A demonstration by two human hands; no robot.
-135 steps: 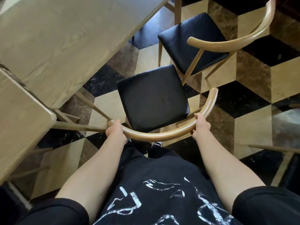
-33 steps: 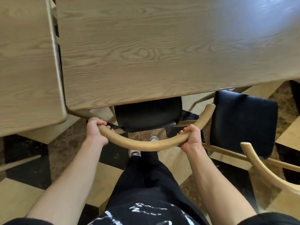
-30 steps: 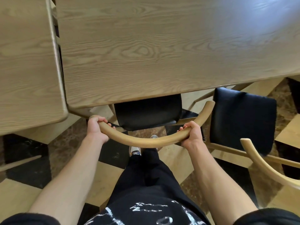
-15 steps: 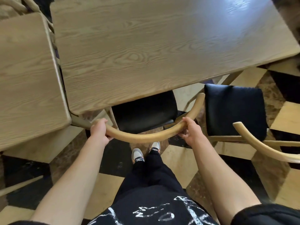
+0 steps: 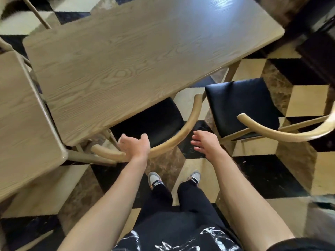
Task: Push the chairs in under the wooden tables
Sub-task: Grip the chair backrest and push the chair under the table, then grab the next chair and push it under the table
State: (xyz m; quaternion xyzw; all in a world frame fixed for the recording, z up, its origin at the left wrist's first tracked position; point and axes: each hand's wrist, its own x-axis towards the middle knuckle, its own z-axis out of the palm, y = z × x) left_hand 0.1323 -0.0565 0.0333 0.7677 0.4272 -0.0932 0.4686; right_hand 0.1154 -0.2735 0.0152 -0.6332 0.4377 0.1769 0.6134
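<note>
— Which way does your chair point(image 5: 155, 122) face?
— Seat tucked under the wooden bench point(image 5: 137, 57), its curved backrest point(image 5: 177, 134) bowed toward you, running left to right.
— And your hands?
— Left hand point(image 5: 135, 144) spread, hovering over the backrest (contact unclear); right hand point(image 5: 204, 141) spread, just right of it, gripping nothing. The second chair point(image 5: 243, 107) stands out, beside it.

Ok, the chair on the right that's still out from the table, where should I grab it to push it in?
Grip the curved backrest with both hands, coming from behind, the side away from the table. Its seat already faces the table edge, so a forward push on that rail should slide the chair under.
</note>
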